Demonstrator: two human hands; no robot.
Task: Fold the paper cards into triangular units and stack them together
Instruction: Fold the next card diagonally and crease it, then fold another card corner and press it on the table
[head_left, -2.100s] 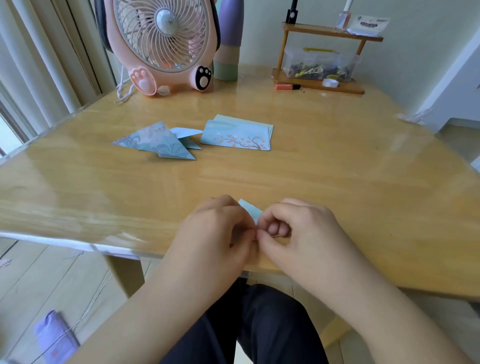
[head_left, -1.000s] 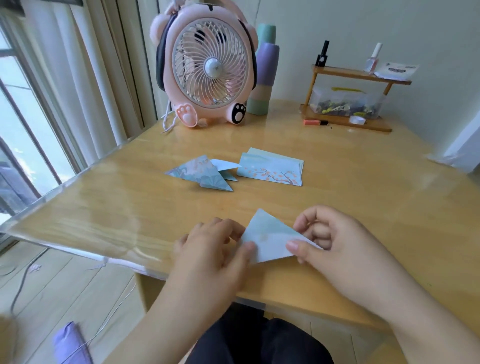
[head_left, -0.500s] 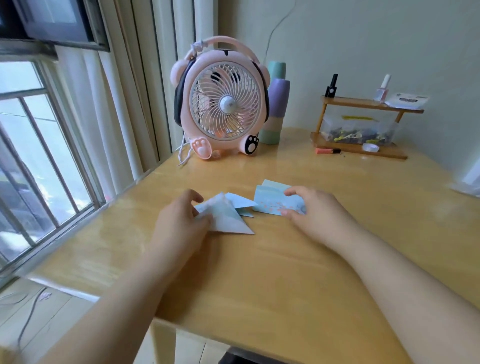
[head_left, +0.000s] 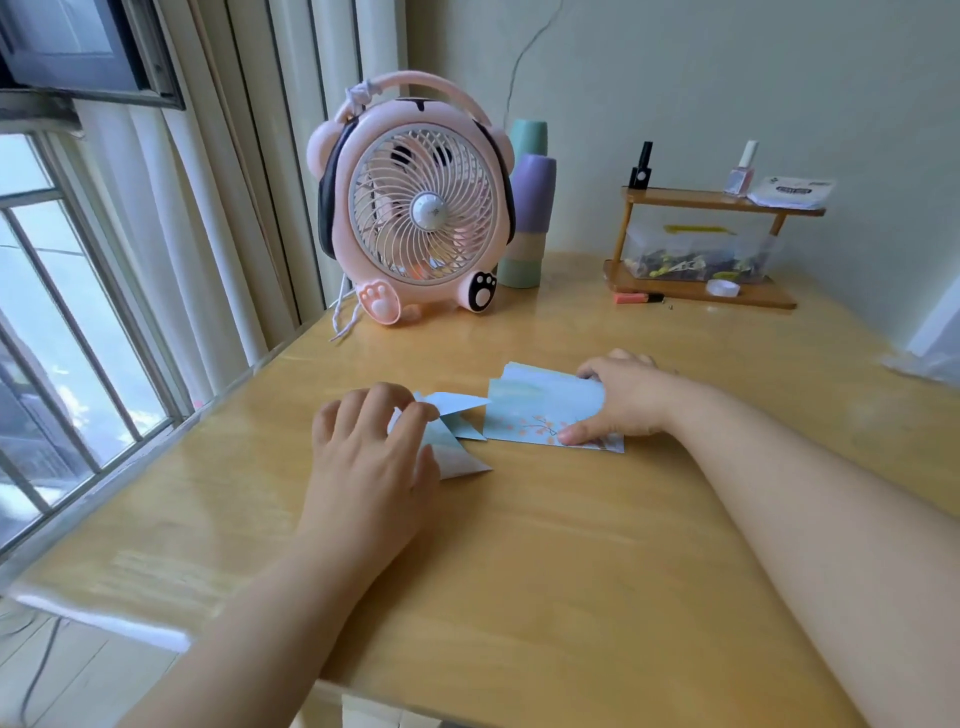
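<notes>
The triangular unit that both hands were pressing flat at the near edge of the tabletop 1 second ago now lies with the other folded units toward the far-left part of the tabletop, in front of the pink fan. The left hand rests on top of this pile, and its fingers are curled to pinch the upper edge of the new unit, so I judge that 1 more unit is being added to the stack. The right hand has moved away from the unit to the stack of unfolded cards just beside the pile; its thumb presses the near edge and its fingers curl over the far-right corner, holding the top card, which has a printed branch with pink blossoms. This probably means that the next card is about to be taken for folding, and several cards seem to be left, so the task is not finished. A white packet on the small wooden shelf at the far-right corner carries dark print, but it is too small to read. No brand can be read on the fan.
</notes>
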